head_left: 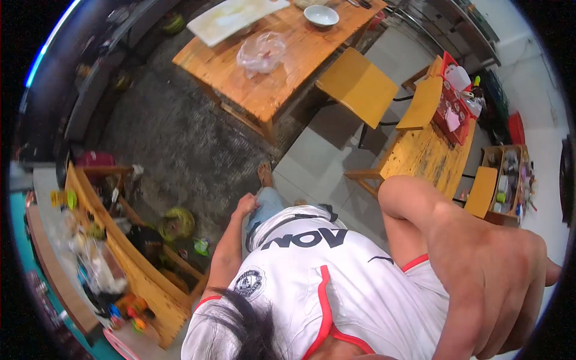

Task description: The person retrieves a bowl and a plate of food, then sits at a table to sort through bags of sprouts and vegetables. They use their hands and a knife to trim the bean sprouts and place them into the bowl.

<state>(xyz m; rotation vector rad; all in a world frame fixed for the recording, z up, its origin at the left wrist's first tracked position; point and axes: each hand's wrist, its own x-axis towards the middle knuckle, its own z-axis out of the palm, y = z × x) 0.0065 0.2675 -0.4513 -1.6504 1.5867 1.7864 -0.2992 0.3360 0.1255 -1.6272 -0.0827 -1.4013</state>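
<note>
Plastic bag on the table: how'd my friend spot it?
Find the wooden table at the picture's top middle. On it, left of the white bowl and nearer us, lies the plastic bag. It's crumpled and see-through; the bowl is smooth and solid white.

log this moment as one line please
left hand: beside leg, no held item visible | right hand: close to camera, underside hidden | ahead: wooden table with plastic bag, white bowl

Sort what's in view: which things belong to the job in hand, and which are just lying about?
In hand, as far as shown:
- left hand, by the blue shorts
- right hand, raised; nothing visibly held

Apparently lying about:
- plastic bag, white bowl and white board on the wooden table
</note>
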